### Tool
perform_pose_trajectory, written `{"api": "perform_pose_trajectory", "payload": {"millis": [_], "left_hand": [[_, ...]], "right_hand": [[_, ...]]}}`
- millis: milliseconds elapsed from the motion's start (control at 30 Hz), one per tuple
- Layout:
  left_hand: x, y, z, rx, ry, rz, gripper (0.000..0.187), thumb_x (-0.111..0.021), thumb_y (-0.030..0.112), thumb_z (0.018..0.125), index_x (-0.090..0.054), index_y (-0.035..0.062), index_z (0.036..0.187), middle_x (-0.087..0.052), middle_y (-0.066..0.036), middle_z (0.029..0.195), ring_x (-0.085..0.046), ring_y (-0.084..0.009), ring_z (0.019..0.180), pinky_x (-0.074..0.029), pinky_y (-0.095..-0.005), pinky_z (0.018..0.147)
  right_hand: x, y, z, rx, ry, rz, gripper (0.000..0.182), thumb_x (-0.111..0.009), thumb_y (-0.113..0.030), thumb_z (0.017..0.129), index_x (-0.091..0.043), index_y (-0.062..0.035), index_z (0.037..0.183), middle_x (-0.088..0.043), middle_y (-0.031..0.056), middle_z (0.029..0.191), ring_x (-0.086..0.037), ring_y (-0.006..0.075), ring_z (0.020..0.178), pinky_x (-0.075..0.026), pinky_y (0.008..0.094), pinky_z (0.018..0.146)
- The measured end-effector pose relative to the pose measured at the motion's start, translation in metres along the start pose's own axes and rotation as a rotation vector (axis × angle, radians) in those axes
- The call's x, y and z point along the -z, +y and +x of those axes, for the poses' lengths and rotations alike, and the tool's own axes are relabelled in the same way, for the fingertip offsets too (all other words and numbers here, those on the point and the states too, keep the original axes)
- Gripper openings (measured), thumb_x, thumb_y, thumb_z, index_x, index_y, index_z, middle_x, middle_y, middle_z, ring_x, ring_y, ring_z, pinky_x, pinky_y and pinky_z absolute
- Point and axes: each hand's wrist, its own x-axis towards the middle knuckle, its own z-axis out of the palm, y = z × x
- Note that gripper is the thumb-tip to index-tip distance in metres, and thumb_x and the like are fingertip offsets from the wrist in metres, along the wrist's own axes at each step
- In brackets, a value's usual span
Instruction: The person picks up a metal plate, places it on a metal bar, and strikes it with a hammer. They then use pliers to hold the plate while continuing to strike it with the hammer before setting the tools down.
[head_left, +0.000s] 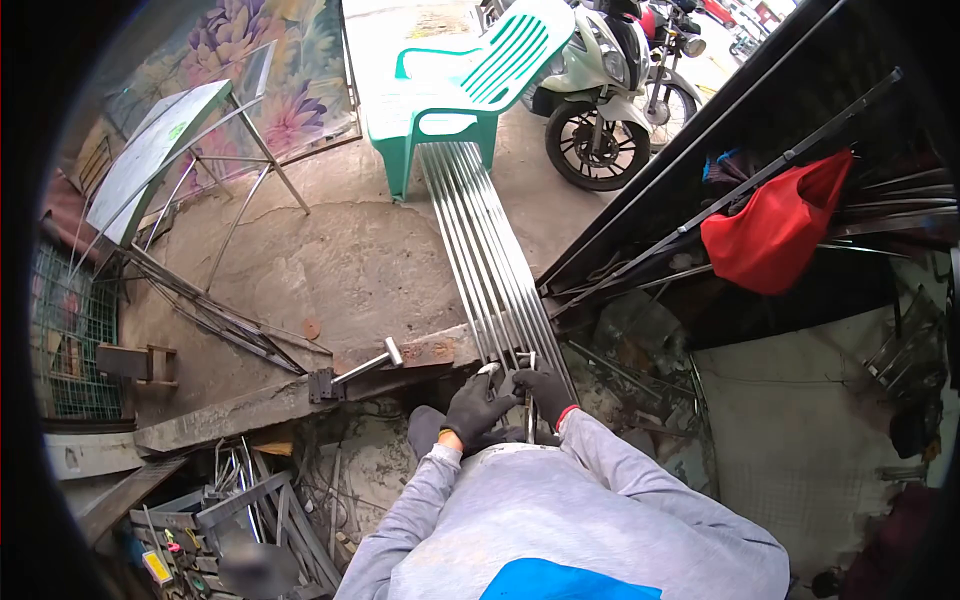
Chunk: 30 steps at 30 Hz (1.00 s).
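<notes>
A row of long, shiny metal tubes runs from under the green plastic chair down to my waist. My left hand, in a dark glove, is closed over the near end of the tubes, with a small whitish tip showing at its fingers. Right beside it, my right hand, gloved with a red cuff, pinches a slim metal piece that sticks up over the tubes. Exactly what the left fingers hold is something I cannot tell. Both hands are close together, fingers curled.
Ahead stands the green chair, with a white motorcycle to its right. A hammer-like metal tool lies by the concrete ledge. At left is a tilted table; at right hangs a red cloth. Scrap metal fills the lower left.
</notes>
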Motion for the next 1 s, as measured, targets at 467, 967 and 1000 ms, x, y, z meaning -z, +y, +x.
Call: {"api": "perform_pose_trajectory", "payload": {"millis": [467,967,1000], "left_hand": [[0.034,-0.07,0.003,0.219,0.272,0.07,0.054,-0.074,0.036,0.088,-0.072,0.002,0.13,-0.073,-0.025,0.124,-0.069,-0.0429,0.117,-0.054,-0.0496,0.102],[0.088,-0.256,0.023,0.378,0.297,0.145,0.044,-0.075,0.027,0.085,-0.07,0.0005,0.119,-0.073,-0.022,0.115,-0.069,-0.0414,0.11,-0.054,-0.0506,0.096],[0.087,-0.26,0.028,0.351,0.297,0.154,0.044,-0.075,0.028,0.085,-0.07,0.0016,0.12,-0.072,-0.022,0.115,-0.067,-0.0436,0.11,-0.052,-0.0536,0.097]], "right_hand": [[-0.043,0.015,-0.009,-0.324,0.03,0.169,0.033,-0.06,-0.048,0.107,-0.059,-0.0192,0.123,-0.061,0.0004,0.084,-0.061,0.0144,0.067,-0.053,0.0331,0.058],[-0.076,0.066,0.098,-0.348,0.058,0.009,0.046,-0.064,-0.04,0.106,-0.054,-0.0109,0.14,-0.064,0.0025,0.092,-0.062,0.0119,0.065,-0.053,0.0293,0.057],[-0.077,0.069,0.106,-0.308,0.091,-0.037,0.038,-0.062,-0.036,0.108,-0.055,-0.0092,0.135,-0.063,0.0025,0.093,-0.061,0.0102,0.067,-0.051,0.0281,0.057]]}}
